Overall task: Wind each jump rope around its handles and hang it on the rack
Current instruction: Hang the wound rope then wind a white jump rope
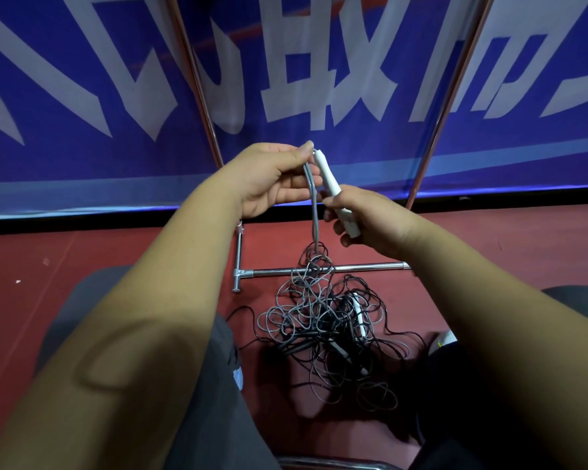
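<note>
Jump rope, a grey one, is held up in front of the person, over the red floor. Its white handle is in the right hand. That hand's fingers are curled tight around the lower half of the handle, and the handle leans up and to the left. The left hand is just beside it, at the top end of the handle. Its thumb and first finger pinch the rope where it comes out of the handle, and its other fingers are loosely bent under the rope. From there the rope bends over and hangs straight down between the two hands. Its lower part runs into a messy pile of grey and black ropes that lies on the floor between the person's knees. Another white handle lies in the pile, on its right side. The rack is made of shiny metal tubes. Its low bar lies on the floor just behind the pile, and two thin poles go up from it, one on the left and one on the right. A big blue banner with white signs stands behind the rack. The person wears dark trousers.
</note>
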The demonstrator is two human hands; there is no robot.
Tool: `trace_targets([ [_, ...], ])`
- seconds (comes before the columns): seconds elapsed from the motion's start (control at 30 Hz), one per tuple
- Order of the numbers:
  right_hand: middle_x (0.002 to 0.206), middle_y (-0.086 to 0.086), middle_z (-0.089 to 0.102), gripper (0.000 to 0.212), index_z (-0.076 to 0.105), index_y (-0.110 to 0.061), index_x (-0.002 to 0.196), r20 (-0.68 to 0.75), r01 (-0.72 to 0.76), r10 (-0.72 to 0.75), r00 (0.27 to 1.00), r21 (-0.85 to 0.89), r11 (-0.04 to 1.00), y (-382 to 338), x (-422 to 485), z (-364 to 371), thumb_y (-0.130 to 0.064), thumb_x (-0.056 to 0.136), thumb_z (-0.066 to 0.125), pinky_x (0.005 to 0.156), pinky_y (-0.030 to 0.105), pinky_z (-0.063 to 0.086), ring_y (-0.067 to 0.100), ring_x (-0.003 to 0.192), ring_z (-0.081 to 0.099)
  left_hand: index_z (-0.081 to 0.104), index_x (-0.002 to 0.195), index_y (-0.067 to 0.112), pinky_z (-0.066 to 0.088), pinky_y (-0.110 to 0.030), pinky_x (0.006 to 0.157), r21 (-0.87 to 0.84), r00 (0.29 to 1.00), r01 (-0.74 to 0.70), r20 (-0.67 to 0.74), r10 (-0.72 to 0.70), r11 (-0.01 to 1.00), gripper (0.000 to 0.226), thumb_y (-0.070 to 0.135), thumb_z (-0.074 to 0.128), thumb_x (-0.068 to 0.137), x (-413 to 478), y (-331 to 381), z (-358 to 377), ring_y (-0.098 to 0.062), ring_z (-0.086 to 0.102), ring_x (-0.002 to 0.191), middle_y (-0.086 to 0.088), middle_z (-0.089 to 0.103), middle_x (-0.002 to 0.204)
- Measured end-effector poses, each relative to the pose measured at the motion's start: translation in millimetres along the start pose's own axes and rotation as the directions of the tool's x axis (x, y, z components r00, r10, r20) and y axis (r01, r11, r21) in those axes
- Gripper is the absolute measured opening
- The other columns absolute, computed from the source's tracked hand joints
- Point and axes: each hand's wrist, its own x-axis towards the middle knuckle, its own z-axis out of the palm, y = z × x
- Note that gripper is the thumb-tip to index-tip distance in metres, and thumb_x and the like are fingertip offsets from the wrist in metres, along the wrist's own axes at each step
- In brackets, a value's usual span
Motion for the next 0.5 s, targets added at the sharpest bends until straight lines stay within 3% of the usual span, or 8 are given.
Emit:
trace_targets([
  [0.13, 0.099, 0.010, 0.064, 0.059, 0.066, -0.006, 0.127, 0.019, 0.038, -0.039, 0.999, 0.050, 0.998, 4.7, 1.5, 4.6, -0.015, 0.069, 0.058, 0.065, 0.036, 0.048, 0.024, 0.085, 0.056, 0.070, 0.110, -0.003, 0.065, -0.036, 0.074, -0.117, 1.000, -0.009, -0.019, 0.007, 0.993, 0.026, 0.022, 0.069, 0.103, 7.1, -6.0, 1.8, -0.025, 0.079, 0.089, -0.014, 0.076, 0.093],
  [0.23, 0.109, 0.009, 0.069, 0.070, 0.067, -0.015, 0.133, 0.040, 0.024, -0.025, 0.999, 0.033, 0.999, 5.2, 1.2, 3.8, -0.011, 0.064, 0.055, 0.068, 0.036, 0.055, 0.018, 0.088, 0.061, 0.068, 0.117, -0.007, 0.065, -0.037, 0.077, -0.163, 1.000, -0.007, -0.028, 0.003, 0.987, 0.028, 0.015, 0.071, 0.100, 9.4, -9.4, 2.3, -0.028, 0.079, 0.095, -0.018, 0.074, 0.098],
  [0.37, 0.109, 0.005, 0.074, 0.060, 0.067, -0.020, 0.134, 0.068, 0.014, -0.013, 0.998, -0.004, 1.000, 5.3, -0.7, 2.0, -0.013, 0.074, 0.059, 0.069, 0.037, 0.058, 0.018, 0.100, 0.066, 0.070, 0.114, -0.007, 0.064, -0.038, 0.087, -0.116, 1.000, -0.006, -0.001, 0.006, 0.993, 0.022, -0.002, 0.074, 0.094, 11.1, -12.7, 1.7, -0.031, 0.077, 0.106, -0.021, 0.077, 0.102],
  [0.5, 0.114, 0.012, 0.068, 0.040, 0.068, -0.016, 0.133, 0.066, 0.018, -0.023, 0.998, 0.073, 0.997, 6.2, -2.6, 8.2, -0.004, 0.094, 0.067, 0.070, 0.041, 0.061, 0.025, 0.109, 0.074, 0.068, 0.122, -0.009, 0.064, -0.036, 0.084, -0.129, 0.999, -0.007, -0.039, 0.002, 0.992, 0.032, -0.001, 0.076, 0.092, 11.9, -14.3, 4.5, -0.031, 0.077, 0.106, -0.020, 0.077, 0.104],
])
